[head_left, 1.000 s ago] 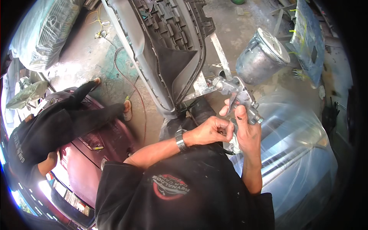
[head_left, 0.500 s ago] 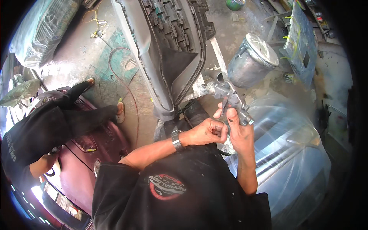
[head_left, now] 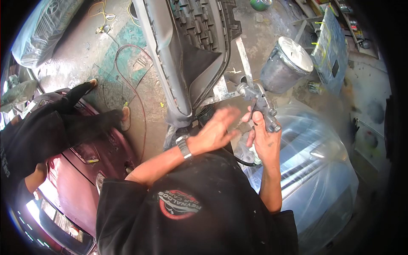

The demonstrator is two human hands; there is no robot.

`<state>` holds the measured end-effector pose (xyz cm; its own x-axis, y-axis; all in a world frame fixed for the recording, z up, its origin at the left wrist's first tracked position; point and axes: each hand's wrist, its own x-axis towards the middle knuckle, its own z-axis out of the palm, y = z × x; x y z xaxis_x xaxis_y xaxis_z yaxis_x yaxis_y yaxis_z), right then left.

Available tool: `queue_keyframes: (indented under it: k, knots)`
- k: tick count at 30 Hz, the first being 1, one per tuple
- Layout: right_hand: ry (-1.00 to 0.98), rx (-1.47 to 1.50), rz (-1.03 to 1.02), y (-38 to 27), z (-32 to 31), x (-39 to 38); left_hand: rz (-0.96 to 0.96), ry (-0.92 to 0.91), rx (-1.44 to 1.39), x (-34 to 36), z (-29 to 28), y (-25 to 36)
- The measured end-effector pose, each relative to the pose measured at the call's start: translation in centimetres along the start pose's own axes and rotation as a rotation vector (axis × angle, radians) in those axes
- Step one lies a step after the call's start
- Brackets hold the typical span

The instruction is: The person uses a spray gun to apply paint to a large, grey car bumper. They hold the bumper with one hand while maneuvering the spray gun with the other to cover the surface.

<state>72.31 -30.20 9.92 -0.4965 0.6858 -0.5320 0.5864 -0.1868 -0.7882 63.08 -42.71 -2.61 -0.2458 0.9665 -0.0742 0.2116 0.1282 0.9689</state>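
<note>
My right hand [head_left: 265,142] is wrapped round a grey spray gun [head_left: 264,109], with the thumb up along its back. The gun's front end points away from me, and a dark hose [head_left: 244,162] runs from below its grip. My left hand [head_left: 214,131], with a watch [head_left: 183,147] on the wrist, is empty and a little blurred. Its fingers are stretched out and apart, left of the gun and not touching it. Just beyond the left hand is the lower end of a dark grey car bumper [head_left: 168,63] with a grille.
A metal stand [head_left: 219,90] carries the bumper. Beyond the gun stands a grey drum [head_left: 278,70]. Plastic sheeting covers a car [head_left: 306,157] at right. At left a person in black [head_left: 46,131] is by a maroon car [head_left: 97,178]; a red hose [head_left: 142,114] crosses the floor.
My left hand has come away from beside the right hand, moving left and opening its fingers. The right hand still holds the spray gun. The view has shifted slightly.
</note>
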Motion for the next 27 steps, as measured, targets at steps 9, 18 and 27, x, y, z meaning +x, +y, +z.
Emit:
queue_keyframes:
  k: [9, 18, 27]
  knots:
    - [-0.034, 0.028, -0.009, -0.6, 0.6, -1.0, -0.363, 0.220, 0.644, 4.1, -1.0, -2.8]
    - [-0.200, -0.065, 0.002, 0.3, -2.1, -1.0, -0.411, -0.059, 0.289, -2.4, -3.7, 2.1]
    - [-0.046, -0.044, 0.037, -0.9, -2.2, -0.6, -0.646, -0.209, -0.143, -7.4, -4.9, 1.3]
